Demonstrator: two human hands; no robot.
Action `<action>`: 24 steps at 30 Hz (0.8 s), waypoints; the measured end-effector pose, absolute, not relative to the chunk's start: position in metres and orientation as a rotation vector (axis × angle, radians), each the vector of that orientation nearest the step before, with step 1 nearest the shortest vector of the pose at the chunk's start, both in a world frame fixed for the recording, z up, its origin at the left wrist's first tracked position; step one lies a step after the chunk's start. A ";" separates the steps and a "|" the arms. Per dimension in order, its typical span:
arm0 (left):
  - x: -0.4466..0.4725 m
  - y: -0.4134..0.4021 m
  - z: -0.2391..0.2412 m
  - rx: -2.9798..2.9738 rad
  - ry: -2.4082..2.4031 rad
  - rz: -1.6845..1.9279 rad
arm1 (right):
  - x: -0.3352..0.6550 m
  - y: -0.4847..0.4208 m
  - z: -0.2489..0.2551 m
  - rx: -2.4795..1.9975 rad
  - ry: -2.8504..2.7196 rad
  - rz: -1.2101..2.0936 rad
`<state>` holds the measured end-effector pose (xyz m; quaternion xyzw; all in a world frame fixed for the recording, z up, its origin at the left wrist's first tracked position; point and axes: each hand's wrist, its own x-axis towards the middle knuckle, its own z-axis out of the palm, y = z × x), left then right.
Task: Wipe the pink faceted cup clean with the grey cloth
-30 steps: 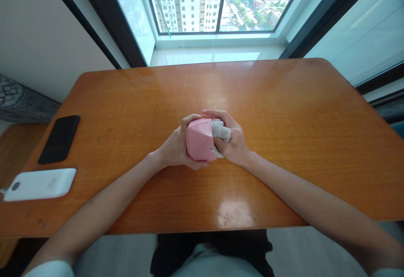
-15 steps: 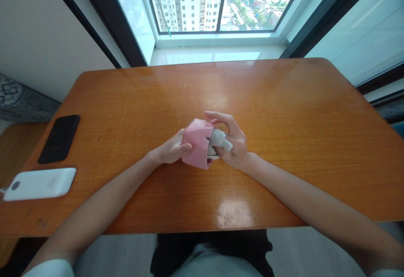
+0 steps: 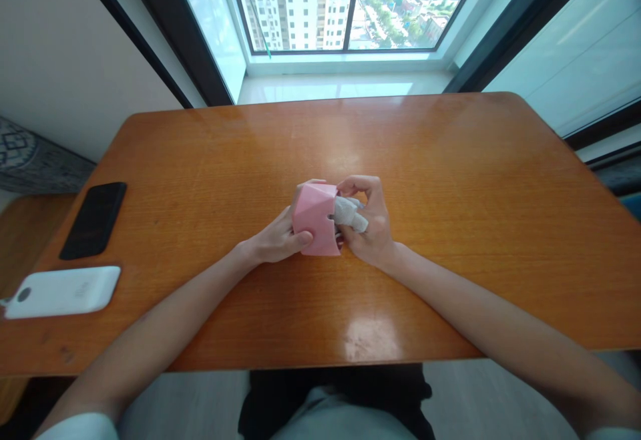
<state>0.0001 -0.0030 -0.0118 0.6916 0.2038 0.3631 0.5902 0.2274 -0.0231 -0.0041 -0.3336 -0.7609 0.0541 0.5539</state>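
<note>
My left hand (image 3: 284, 234) is wrapped round a pink faceted cup-like holder (image 3: 316, 216), thumb on its near side and fingers behind it. The holder lies tilted on its side above the table, its mouth facing right. A crumpled pale grey-white cloth or tissue (image 3: 349, 213) sticks out of that mouth. My right hand (image 3: 373, 223) is closed round the cloth, with bent fingers reaching to the holder's rim. The inside of the holder and some right fingertips are hidden.
The hands are over a brown wooden table (image 3: 451, 226). At its left side lie a black phone (image 3: 93, 220) and a white rounded device (image 3: 65, 292) with a cable at its left end. A window (image 3: 345, 6) is beyond the far edge.
My left hand has turned the pink holder slightly, and it sits a little higher and further right. The right fingers have bent in towards its rim.
</note>
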 end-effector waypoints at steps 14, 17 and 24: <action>-0.001 0.001 -0.014 1.804 0.596 0.954 | 0.221 -0.029 0.006 -0.848 -1.894 0.138; -0.003 -0.001 -0.016 1.814 0.587 0.948 | 0.221 -0.029 0.007 -0.777 -1.940 0.109; -0.005 -0.005 -0.013 1.843 0.569 0.972 | 0.226 -0.029 0.005 -0.696 -1.976 0.329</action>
